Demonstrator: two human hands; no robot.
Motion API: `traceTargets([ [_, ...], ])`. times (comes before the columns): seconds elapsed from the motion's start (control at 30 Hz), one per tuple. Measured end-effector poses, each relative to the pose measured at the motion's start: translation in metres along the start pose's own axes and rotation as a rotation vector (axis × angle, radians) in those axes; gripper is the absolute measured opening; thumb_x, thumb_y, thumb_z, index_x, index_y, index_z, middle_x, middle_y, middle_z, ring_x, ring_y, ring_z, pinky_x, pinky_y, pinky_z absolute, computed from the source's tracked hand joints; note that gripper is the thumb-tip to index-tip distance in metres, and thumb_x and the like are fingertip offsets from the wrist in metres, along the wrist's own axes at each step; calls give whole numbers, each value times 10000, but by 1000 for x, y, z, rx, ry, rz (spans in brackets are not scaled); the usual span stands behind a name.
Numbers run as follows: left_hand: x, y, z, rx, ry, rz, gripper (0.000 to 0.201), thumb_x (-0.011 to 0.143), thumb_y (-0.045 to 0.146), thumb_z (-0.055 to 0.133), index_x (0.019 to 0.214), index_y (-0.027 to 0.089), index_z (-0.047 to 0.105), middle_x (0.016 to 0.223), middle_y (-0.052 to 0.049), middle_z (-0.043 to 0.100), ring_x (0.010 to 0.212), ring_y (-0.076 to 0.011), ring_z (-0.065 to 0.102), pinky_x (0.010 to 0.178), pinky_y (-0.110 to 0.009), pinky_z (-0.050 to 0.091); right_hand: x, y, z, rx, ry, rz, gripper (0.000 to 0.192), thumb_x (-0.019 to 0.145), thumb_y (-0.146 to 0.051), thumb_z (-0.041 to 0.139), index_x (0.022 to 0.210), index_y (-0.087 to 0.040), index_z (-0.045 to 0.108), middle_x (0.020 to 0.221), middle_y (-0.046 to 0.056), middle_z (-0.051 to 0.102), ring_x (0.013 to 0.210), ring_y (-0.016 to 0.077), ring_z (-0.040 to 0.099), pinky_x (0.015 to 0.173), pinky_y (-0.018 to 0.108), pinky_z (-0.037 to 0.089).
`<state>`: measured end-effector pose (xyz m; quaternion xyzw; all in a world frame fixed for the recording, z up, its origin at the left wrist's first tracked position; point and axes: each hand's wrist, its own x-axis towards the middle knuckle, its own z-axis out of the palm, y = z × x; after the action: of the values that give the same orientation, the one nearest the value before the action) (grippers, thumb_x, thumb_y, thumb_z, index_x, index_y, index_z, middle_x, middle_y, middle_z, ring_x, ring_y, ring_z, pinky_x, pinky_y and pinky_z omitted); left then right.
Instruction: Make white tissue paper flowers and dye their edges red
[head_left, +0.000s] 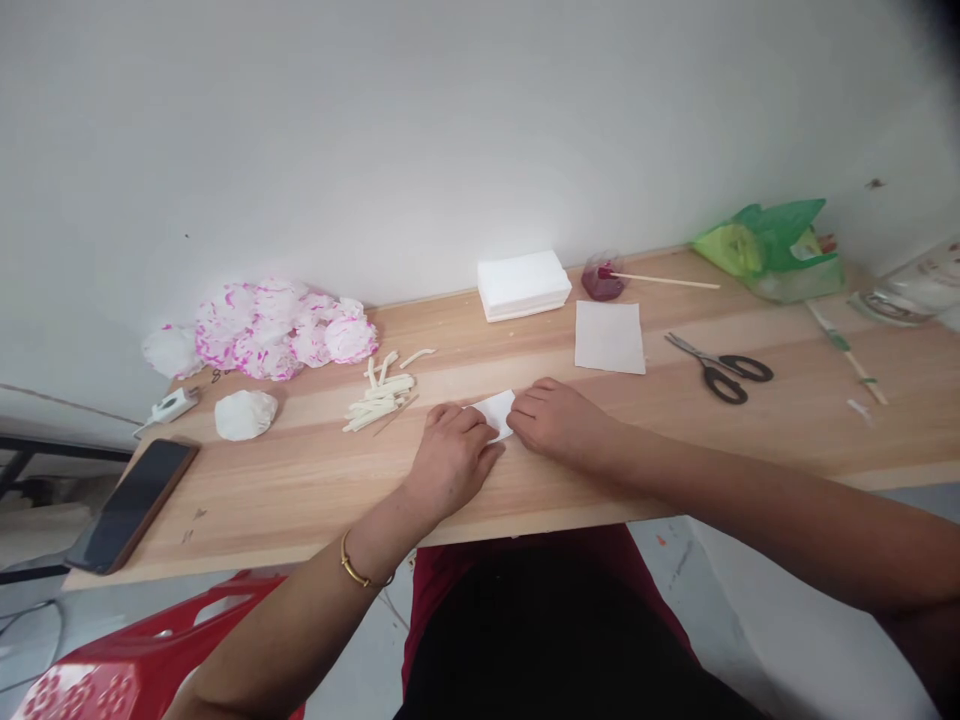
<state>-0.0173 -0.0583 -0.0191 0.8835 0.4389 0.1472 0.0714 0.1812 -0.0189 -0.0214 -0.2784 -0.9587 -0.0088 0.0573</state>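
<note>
A small folded white paper napkin (pixel 495 412) lies on the wooden table near its front edge, between my two hands. My left hand (pixel 454 450) is closed on its left end, fingers curled together and thumb toward the front. On the right end, the bent fingers of my right hand (pixel 551 418) press together on the paper. My fingers cover both ends of the napkin. Behind my right hand, a flat square napkin (pixel 610 337) rests beside a stack of white napkins (pixel 523 286).
Pink-edged paper flowers (pixel 274 330), a white paper ball (pixel 245 414), pale twisted strips (pixel 381 395) and a phone (pixel 135 505) lie left. Rightward are a cup of dark red liquid (pixel 602 277) with a stick, scissors (pixel 720 368), a green bag (pixel 780 250) and a glass jar (pixel 911 288).
</note>
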Motion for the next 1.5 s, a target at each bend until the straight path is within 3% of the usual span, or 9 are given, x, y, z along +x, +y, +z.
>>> traceTargets([
  [0.17, 0, 1, 6, 14, 32, -48, 190, 839, 350, 565, 900, 184, 632, 874, -54, 620, 897, -214, 544, 856, -408, 378, 6, 9, 1, 232, -25, 60, 116, 821, -188, 520, 740, -160, 598, 747, 38, 613, 694, 154, 520, 692, 292, 320],
  [0.3, 2, 2, 8, 51, 64, -41, 179, 883, 283, 486, 854, 173, 624, 840, -58, 615, 862, -207, 537, 838, -401, 381, 2, 10, 0, 330, 15, 95, 125, 815, -153, 492, 726, -171, 578, 734, 22, 596, 692, 145, 520, 719, 291, 327],
  [0.5, 4, 1, 8, 19, 95, -27, 194, 895, 232, 447, 822, 165, 614, 809, -60, 605, 813, -190, 539, 822, -392, 389, -4, 9, 1, 368, 128, 69, 168, 865, -309, 529, 918, -173, 612, 896, 67, 625, 835, 187, 540, 796, 331, 327],
  [0.63, 4, 2, 3, 7, 94, -15, 188, 895, 242, 452, 830, 170, 614, 822, -59, 610, 822, -190, 543, 829, -392, 389, -2, 6, 0, 353, 113, 72, 252, 931, -231, 412, 802, -165, 618, 787, 51, 610, 779, 165, 533, 779, 324, 326],
  [0.9, 1, 0, -12, 121, 164, 56, 184, 898, 215, 445, 925, 175, 623, 846, -58, 636, 806, -185, 535, 859, -404, 387, -1, 2, -17, 433, 52, 166, 176, 910, -202, 408, 813, -161, 549, 846, 62, 593, 796, 178, 512, 725, 303, 362],
  [1.07, 3, 4, -27, -49, 72, -1, 189, 896, 232, 457, 864, 159, 628, 795, -54, 644, 773, -169, 566, 771, -345, 439, -4, 0, -30, 517, 6, 233, 175, 914, -225, 404, 807, -171, 531, 802, 46, 600, 728, 166, 509, 669, 284, 367],
  [1.27, 7, 11, -63, -503, -160, -244, 149, 847, 280, 549, 773, 198, 649, 737, 31, 655, 631, -91, 568, 571, -207, 433, -11, 7, -57, 729, -48, 168, 167, 910, -289, 445, 902, -204, 588, 853, 7, 637, 747, 139, 552, 658, 248, 390],
  [1.4, 15, -1, -48, -385, -239, -267, 165, 833, 209, 516, 741, 183, 650, 653, 26, 630, 575, -105, 540, 534, -225, 409, -4, 17, -41, 709, -137, 185, 146, 878, -244, 471, 845, -197, 605, 794, -3, 641, 673, 126, 544, 602, 236, 378],
  [1.5, 21, -11, -25, -141, -171, -192, 130, 789, 132, 531, 723, 168, 637, 717, -17, 644, 667, -148, 564, 649, -285, 438, 4, 21, -17, 602, -127, 160, 148, 864, -212, 469, 791, -174, 591, 787, 24, 625, 684, 140, 529, 626, 253, 383],
])
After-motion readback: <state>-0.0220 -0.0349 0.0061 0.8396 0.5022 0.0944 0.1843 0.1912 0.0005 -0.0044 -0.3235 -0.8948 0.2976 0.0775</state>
